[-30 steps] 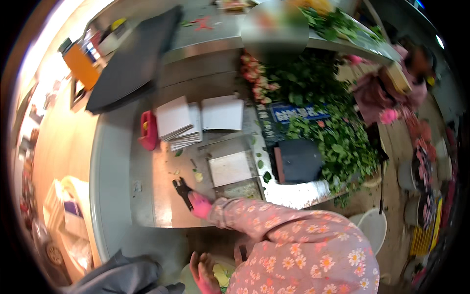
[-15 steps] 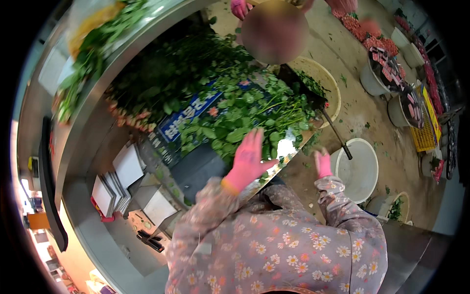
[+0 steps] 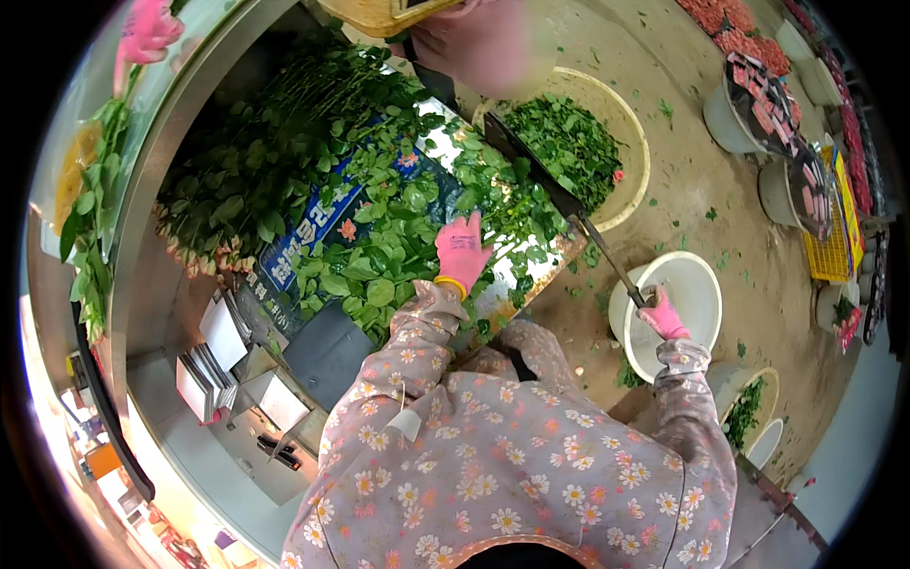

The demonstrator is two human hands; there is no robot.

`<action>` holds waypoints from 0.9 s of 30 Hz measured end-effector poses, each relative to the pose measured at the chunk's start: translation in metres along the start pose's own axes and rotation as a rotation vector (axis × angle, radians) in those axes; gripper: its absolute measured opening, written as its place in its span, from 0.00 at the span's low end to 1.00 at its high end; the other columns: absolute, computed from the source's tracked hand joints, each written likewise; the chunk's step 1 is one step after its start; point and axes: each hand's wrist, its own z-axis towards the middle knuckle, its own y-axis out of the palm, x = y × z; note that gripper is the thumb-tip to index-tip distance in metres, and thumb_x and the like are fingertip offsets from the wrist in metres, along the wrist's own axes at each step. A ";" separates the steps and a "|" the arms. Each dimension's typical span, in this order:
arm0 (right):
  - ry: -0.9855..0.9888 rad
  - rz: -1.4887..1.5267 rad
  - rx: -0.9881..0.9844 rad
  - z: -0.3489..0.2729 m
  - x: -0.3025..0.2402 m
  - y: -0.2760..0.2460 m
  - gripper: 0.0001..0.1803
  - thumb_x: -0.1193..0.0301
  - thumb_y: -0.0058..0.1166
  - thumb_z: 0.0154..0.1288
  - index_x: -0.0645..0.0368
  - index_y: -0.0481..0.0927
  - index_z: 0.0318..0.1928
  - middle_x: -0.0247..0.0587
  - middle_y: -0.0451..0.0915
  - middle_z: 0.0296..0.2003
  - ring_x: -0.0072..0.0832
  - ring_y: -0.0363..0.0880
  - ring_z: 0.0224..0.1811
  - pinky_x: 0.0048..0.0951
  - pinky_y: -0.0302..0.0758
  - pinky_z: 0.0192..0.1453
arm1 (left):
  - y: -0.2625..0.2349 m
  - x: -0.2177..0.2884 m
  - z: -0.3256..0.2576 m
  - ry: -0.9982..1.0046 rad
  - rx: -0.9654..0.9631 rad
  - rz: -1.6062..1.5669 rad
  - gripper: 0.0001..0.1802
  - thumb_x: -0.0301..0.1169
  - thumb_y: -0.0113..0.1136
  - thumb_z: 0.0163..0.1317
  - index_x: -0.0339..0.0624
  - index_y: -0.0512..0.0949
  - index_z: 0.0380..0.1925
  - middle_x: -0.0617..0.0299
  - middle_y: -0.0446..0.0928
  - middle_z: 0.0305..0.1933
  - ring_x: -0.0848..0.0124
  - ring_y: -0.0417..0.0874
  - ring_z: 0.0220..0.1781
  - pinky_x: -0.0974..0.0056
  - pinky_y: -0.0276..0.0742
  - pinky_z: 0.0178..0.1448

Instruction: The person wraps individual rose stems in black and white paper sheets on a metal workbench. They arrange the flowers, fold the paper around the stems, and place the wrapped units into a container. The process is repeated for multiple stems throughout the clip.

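I am clearing stripped leaves off the table: my left hand [image 3: 463, 248] lies open and flat on the heap of green rose leaves [image 3: 379, 266] near the table's right edge, while my right hand [image 3: 662, 315] grips the thin handle of a long black scraper [image 3: 545, 180] above the white bucket [image 3: 697, 289]. Next, I judge, the blade must sweep the loose, glossy leaves over that edge into the leaf-filled basin [image 3: 621, 123].
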 end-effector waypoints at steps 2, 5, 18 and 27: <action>-0.091 -0.205 0.251 -0.003 0.016 -0.010 0.31 0.74 0.56 0.44 0.58 0.70 0.55 0.53 0.77 0.37 0.47 0.76 0.41 0.37 0.73 0.48 | 0.016 -0.006 -0.009 0.095 0.154 0.019 0.45 0.51 0.70 0.40 0.41 0.65 0.56 0.51 0.72 0.47 0.54 0.73 0.48 0.54 0.67 0.52; 0.092 -0.551 0.338 0.026 0.065 -0.017 0.35 0.73 0.56 0.45 0.56 0.67 0.59 0.53 0.73 0.49 0.47 0.71 0.55 0.39 0.68 0.60 | 0.014 0.013 -0.017 0.109 0.227 0.192 0.54 0.59 0.67 0.38 0.38 0.59 0.61 0.50 0.65 0.58 0.55 0.66 0.58 0.51 0.57 0.62; -0.112 -0.362 0.480 -0.182 -0.115 -0.112 0.20 0.62 0.65 0.49 0.62 0.71 0.33 0.37 0.70 0.23 0.26 0.67 0.26 0.30 0.68 0.31 | 0.021 0.005 0.013 0.076 -0.041 0.204 0.20 0.41 0.63 0.44 0.42 0.72 0.35 0.55 0.77 0.38 0.60 0.80 0.41 0.56 0.74 0.42; -1.101 -0.809 0.723 -0.196 -0.415 -0.210 0.12 0.67 0.54 0.62 0.65 0.76 0.39 0.39 0.74 0.28 0.20 0.71 0.30 0.22 0.69 0.38 | -0.102 0.041 -0.046 0.330 0.146 -0.048 0.24 0.39 0.65 0.45 0.42 0.70 0.41 0.54 0.73 0.36 0.57 0.77 0.43 0.57 0.72 0.48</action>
